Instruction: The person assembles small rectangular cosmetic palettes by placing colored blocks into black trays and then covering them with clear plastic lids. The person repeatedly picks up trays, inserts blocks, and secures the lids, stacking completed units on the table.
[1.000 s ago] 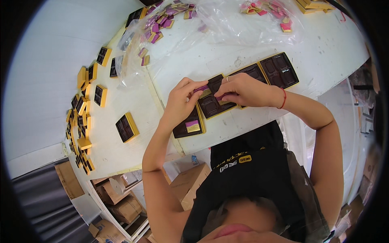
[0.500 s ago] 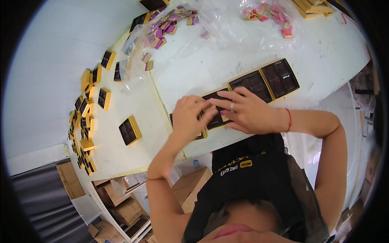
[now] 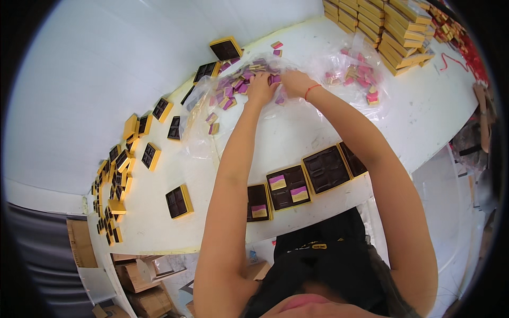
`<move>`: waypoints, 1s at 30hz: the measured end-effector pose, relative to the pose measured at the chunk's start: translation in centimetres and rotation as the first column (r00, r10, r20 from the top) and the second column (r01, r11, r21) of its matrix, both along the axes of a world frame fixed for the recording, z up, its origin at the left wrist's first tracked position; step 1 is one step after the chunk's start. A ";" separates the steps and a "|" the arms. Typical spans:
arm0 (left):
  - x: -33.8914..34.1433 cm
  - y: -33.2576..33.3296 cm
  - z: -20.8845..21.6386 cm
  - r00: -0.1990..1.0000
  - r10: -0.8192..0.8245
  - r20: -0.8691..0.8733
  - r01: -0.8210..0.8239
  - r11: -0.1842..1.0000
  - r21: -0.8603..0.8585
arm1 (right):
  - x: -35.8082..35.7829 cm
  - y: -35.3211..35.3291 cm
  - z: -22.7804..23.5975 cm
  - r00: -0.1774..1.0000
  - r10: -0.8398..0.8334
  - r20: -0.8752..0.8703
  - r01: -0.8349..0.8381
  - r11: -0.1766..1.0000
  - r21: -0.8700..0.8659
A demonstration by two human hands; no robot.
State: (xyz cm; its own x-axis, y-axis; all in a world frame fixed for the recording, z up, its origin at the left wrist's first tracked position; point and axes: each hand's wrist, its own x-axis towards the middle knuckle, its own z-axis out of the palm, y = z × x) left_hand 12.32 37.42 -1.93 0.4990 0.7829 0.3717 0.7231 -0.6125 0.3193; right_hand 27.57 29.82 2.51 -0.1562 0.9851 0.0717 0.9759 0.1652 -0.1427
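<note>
Both my arms reach far over the table to a pile of small purple-and-gold wrapped pieces [image 3: 233, 85] on clear plastic sheeting. My left hand [image 3: 261, 89] touches the pile with thumb and fingers apart. Beside it, my right hand [image 3: 297, 83] dips into the pile's right side; its fingertips are hidden. Near the front edge, gold-rimmed boxes with dark compartmented trays stand in a row. The leftmost box [image 3: 256, 195], partly behind my left forearm, shows one piece. The adjoining box [image 3: 274, 199] holds two pieces diagonally. Another box [image 3: 324, 168] is unfilled; the last box [image 3: 351, 159] is partly behind my right arm.
Pink-and-gold pieces [image 3: 363, 77] lie on the plastic sheeting [image 3: 323, 108] to the right. Stacks of gold boxes [image 3: 403, 40] stand at the back right. Many dark-trayed boxes [image 3: 119, 169] crowd the left edge; a single box [image 3: 179, 202] sits nearer. Cardboard cartons [image 3: 151, 302] are below the table.
Both hands have left the row of boxes and moved forward to the purple pile. Two purple-and-gold pieces now show in the box they were over. The view has shifted, revealing more of the table's back.
</note>
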 end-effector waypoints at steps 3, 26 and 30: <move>-2.2 2.0 -0.5 0.998 -0.042 0.046 0.049 0.987 -0.154 | -0.1 1.0 1.0 0.994 -0.018 -0.110 -0.009 0.969 -0.248; -12.4 -10.3 4.3 0.673 0.404 0.619 0.328 0.587 -0.740 | -1.7 0.0 -1.3 0.911 0.312 -0.271 -0.296 0.950 0.100; -12.5 -14.0 7.4 0.629 0.410 0.661 0.366 0.593 -0.717 | -2.3 -2.4 -1.5 0.912 0.382 -0.151 -0.347 0.913 0.214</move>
